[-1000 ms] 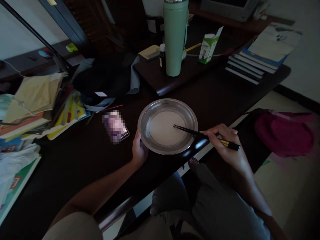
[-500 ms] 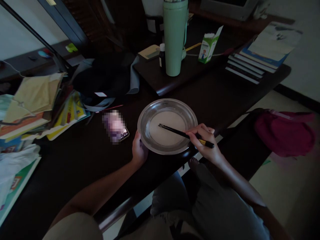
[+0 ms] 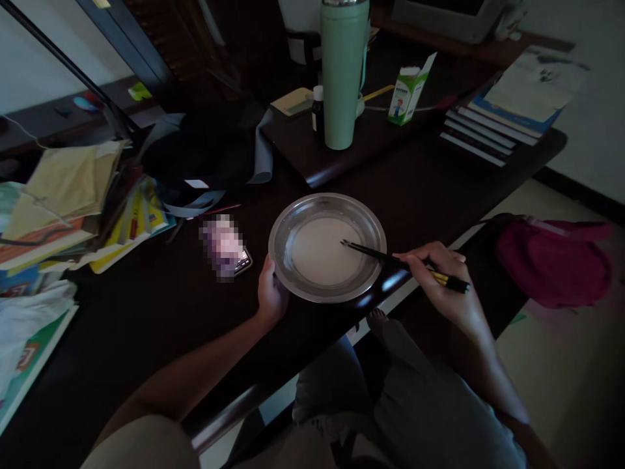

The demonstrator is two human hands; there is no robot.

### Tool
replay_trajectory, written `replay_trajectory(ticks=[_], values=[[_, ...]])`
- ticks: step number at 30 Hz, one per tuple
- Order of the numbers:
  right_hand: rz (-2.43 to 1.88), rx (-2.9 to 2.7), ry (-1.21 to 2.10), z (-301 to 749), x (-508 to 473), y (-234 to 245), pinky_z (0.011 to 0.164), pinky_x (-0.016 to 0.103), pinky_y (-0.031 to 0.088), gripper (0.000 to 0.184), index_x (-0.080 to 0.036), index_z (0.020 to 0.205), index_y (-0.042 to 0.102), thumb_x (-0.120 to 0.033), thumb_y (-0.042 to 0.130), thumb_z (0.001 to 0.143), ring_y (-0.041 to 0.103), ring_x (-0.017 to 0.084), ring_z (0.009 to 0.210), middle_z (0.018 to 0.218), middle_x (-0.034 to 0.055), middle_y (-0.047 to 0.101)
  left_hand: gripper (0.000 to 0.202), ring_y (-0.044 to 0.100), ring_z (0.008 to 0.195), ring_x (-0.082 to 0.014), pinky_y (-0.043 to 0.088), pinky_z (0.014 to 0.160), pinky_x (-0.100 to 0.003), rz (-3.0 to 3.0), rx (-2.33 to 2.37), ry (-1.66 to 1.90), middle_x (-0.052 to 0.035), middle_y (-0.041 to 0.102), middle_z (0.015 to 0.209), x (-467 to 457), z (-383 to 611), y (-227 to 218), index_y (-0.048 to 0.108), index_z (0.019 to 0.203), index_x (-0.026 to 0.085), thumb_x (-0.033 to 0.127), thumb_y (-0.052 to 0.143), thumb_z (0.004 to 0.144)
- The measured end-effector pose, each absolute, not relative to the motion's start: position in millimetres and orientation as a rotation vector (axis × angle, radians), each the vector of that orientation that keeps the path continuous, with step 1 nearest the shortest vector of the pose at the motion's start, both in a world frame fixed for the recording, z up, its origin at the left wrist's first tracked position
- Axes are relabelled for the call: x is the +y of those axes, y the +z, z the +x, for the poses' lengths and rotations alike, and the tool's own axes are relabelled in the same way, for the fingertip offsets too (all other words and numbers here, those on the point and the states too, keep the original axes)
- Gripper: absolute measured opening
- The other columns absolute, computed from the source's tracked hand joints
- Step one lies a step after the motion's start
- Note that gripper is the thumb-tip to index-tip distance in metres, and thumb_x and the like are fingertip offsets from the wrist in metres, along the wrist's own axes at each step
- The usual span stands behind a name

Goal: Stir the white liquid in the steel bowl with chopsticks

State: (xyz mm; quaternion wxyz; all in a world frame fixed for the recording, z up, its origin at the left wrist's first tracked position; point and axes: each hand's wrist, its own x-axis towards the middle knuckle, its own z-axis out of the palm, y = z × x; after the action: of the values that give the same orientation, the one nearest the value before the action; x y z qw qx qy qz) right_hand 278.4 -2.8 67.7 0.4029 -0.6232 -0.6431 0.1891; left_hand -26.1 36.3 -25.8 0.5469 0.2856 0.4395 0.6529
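Dark bench (image 3: 424, 185), mid-frame: pale contents (image 3: 317, 254) could spill if left fingers (image 3: 267, 279) holding the bowl (image 3: 329, 205) slip or right fingers (image 3: 442, 255) gripping chopsticks (image 3: 374, 253) jab it

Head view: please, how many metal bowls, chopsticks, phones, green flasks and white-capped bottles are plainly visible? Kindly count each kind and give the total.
Metal bowls: 1
Chopsticks: 2
Phones: 1
Green flasks: 1
White-capped bottles: 1
Total: 6

Upright metal bowl (image 3: 326, 293) of whitish liquid (image 3: 317, 251), black chopsticks (image 3: 381, 256) aslant over its rim
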Motion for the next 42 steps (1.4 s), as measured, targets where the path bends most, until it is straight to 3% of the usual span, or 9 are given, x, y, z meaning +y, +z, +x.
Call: replay_trajectory(ticks=[7,18,27,35,42], values=[[-1.480,-1.690,0.734,274.9,-9.2,77.4,0.084,0.048,0.050,0.030,-0.030,0.084,0.076,-0.047,0.063,0.106,0.078,0.026,0.086,0.091,0.0019,0.086,0.037,0.076,0.120,-0.0315,0.058,0.108,-0.047,0.674,1.049,1.527,-0.0062,0.083,0.114,38.5,-27.4,-29.5,0.079,0.113,0.025,0.055,0.071,0.092],[-1.483,-1.731,0.542,238.1,12.7,44.0,0.095,0.052,0.040,0.023,-0.031,0.095,0.075,-0.041,0.058,0.108,0.076,0.029,0.102,0.111,0.0025,0.087,0.038,0.077,0.115,-0.0300,0.058,0.107,-0.045,0.675,1.067,1.533,-0.0050,0.084,0.111,33.9,-21.5,-21.9,0.080,0.113,0.025,0.056,0.073,0.092],[-1.571,-1.648,0.450,278.9,2.1,53.8,0.093,0.051,0.044,0.027,-0.031,0.087,0.075,-0.044,0.061,0.106,0.077,0.027,0.090,0.100,0.0010,0.087,0.036,0.075,0.123,-0.0311,0.058,0.110,-0.046,0.676,1.048,1.530,-0.0066,0.083,0.119,37.4,-22.5,-37.1,0.080,0.114,0.025,0.053,0.071,0.093],[-1.508,-1.736,0.733,286.1,-9.6,75.6,0.084,0.046,0.048,0.028,-0.033,0.089,0.081,-0.048,0.064,0.106,0.077,0.025,0.084,0.091,0.0004,0.085,0.036,0.073,0.129,-0.0341,0.058,0.112,-0.051,0.682,1.034,1.527,-0.0077,0.083,0.121,40.2,-23.6,-40.0,0.080,0.112,0.026,0.055,0.069,0.094],[-1.411,-1.794,0.711,250.6,-1.1,58.1,0.091,0.050,0.043,0.029,-0.032,0.094,0.079,-0.047,0.059,0.108,0.074,0.025,0.089,0.091,0.0001,0.083,0.036,0.075,0.125,-0.0326,0.059,0.111,-0.047,0.659,1.024,1.534,-0.0059,0.083,0.118,36.7,-21.0,-31.4,0.079,0.116,0.024,0.052,0.072,0.095]])
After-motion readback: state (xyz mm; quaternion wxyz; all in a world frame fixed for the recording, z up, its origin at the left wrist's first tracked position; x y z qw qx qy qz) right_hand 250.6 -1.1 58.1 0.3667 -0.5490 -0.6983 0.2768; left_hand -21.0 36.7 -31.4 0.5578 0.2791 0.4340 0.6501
